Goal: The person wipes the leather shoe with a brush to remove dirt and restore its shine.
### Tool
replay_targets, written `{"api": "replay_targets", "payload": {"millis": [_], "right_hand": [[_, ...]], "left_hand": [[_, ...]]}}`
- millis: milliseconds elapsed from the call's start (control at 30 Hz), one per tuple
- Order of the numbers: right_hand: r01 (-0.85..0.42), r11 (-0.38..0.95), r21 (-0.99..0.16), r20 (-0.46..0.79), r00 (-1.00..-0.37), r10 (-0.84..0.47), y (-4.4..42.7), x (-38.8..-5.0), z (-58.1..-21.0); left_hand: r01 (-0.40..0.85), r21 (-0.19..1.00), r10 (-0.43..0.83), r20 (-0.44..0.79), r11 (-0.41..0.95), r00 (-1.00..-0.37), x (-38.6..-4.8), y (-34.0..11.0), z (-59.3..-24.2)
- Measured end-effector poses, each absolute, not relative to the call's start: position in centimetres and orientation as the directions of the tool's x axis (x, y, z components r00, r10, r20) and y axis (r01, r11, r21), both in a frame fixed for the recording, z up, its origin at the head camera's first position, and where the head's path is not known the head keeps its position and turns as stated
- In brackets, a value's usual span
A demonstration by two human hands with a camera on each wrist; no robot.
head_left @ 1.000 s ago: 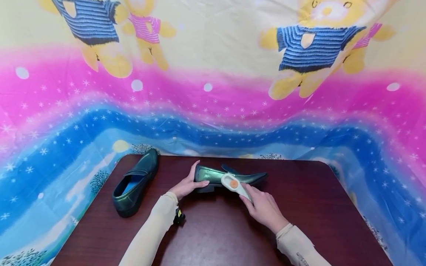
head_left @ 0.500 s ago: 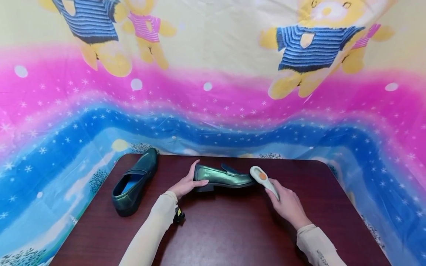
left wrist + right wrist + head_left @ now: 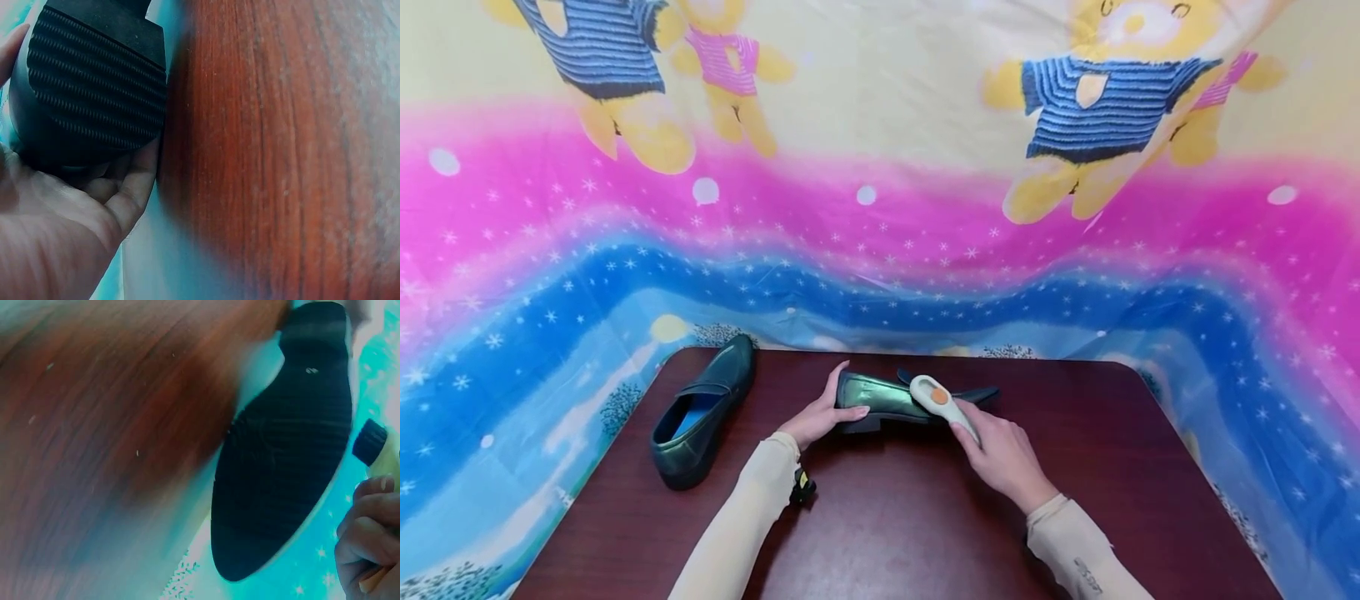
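A dark green loafer (image 3: 880,398) lies across the back of the table, toe to the right. Its heel end is held by my left hand (image 3: 820,417), thumb on the near side; the left wrist view shows the ridged heel (image 3: 97,87) against the palm of that hand (image 3: 69,219). My right hand (image 3: 1006,458) grips a white-handled tool (image 3: 951,410) with an orange spot, its head over the shoe's front part. In the right wrist view are the dark sole (image 3: 287,444), the curled fingers of my right hand (image 3: 372,544) and the tool's dark end (image 3: 370,442).
Another dark green loafer (image 3: 703,417) with a blue insole stands at the table's left, toe toward the back. Behind the brown table (image 3: 880,533) hangs a printed cloth (image 3: 880,233) with bears and snowflakes.
The tool in my right hand went right to the shoe's toe, then came back left over its front part. My left hand has kept its hold on the heel.
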State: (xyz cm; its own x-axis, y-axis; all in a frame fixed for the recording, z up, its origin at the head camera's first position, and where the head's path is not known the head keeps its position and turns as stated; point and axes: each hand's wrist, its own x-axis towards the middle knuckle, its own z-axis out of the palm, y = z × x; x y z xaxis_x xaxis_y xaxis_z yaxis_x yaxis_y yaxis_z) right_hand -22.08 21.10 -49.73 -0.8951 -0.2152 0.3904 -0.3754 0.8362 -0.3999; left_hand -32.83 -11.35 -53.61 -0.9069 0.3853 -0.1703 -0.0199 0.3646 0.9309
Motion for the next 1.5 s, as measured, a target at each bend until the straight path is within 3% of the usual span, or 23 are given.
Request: {"api": "replay_targets", "payload": {"millis": [300, 633, 933, 1100, 1300, 1500], "right_hand": [[-0.360, 0.849, -0.387, 0.419, -0.889, -0.186, 21.8, -22.9, -50.6], [-0.170, 0.871, -0.460, 0.311, -0.950, -0.021, 27.6, -23.1, -51.6], [-0.337, 0.840, -0.426, 0.424, -0.894, -0.144, 24.9, -22.6, -51.0], [-0.393, 0.828, -0.399, 0.412, -0.884, -0.221, 22.9, -21.9, -50.9], [-0.391, 0.840, -0.375, 0.432, -0.876, -0.215, 23.0, -22.0, -50.9], [-0.305, 0.859, -0.410, 0.403, -0.906, -0.129, 26.6, -22.6, -51.7]], "left_hand": [[-0.028, 0.928, 0.371, -0.177, 0.373, -0.912, -32.7, -11.5, -53.6], [-0.034, 0.932, 0.384, -0.182, 0.360, -0.905, -32.6, -11.2, -53.7], [-0.029, 0.928, 0.370, -0.176, 0.371, -0.912, -32.9, -11.2, -53.6], [-0.031, 0.926, 0.369, -0.180, 0.377, -0.912, -32.8, -11.1, -53.7], [-0.026, 0.927, 0.363, -0.172, 0.374, -0.916, -32.7, -11.1, -53.6], [-0.031, 0.926, 0.355, -0.175, 0.375, -0.918, -32.8, -11.0, -53.3]]}}
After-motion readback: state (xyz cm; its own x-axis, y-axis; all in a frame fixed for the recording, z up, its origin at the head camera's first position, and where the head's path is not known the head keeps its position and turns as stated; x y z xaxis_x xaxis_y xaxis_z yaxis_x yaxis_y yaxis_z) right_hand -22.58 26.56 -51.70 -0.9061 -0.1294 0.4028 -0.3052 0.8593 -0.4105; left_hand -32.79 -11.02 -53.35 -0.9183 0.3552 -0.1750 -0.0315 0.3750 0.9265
